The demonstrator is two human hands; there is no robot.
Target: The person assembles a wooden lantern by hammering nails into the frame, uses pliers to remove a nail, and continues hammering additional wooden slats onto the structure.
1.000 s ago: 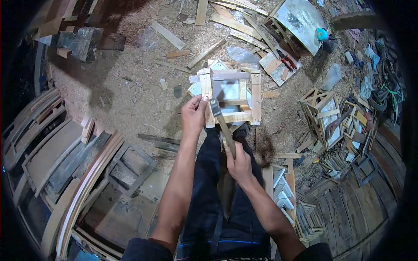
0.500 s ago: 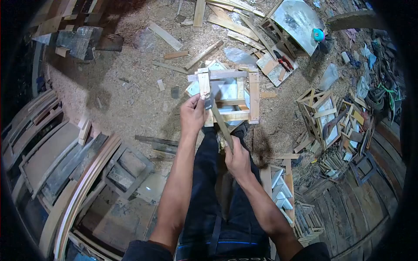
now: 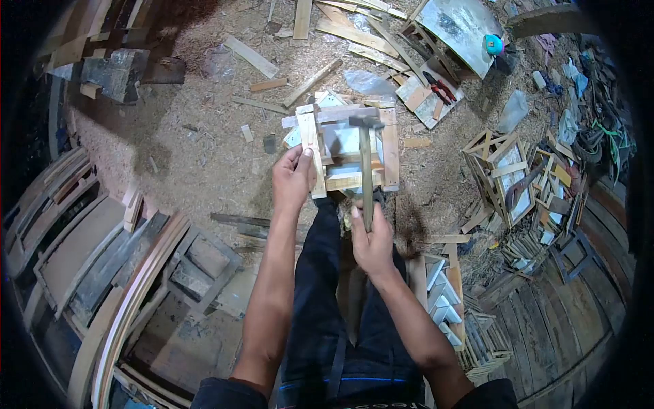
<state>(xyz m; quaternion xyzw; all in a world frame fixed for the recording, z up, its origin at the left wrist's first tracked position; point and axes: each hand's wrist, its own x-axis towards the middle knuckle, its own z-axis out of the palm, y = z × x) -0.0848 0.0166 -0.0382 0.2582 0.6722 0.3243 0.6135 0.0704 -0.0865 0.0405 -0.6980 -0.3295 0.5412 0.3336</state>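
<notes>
A small wooden frame (image 3: 390, 146) of pale slats stands in front of my feet, with whitish panels beneath it. My left hand (image 3: 291, 178) grips the left slat (image 3: 308, 129) of this frame, thumb on top and fingers at its outer side. In my right hand (image 3: 372, 238) is a hammer (image 3: 366, 160), held by its wooden handle. The dark hammer head is over the upper right part of the frame, apart from my left hand. The handle passes across the frame's opening.
Pliers (image 3: 440, 87) lie on a board at the upper right, near a light-topped stool (image 3: 460, 31) bearing a teal object. Loose slats (image 3: 357, 35) are scattered ahead. Another wooden frame (image 3: 501, 174) stands at the right; stacked boards (image 3: 129, 300) line the left.
The hammer head has moved right and up, away from my left hand, and its handle now points nearly straight ahead. The frame appears slightly further left and turned, still held by my left hand.
</notes>
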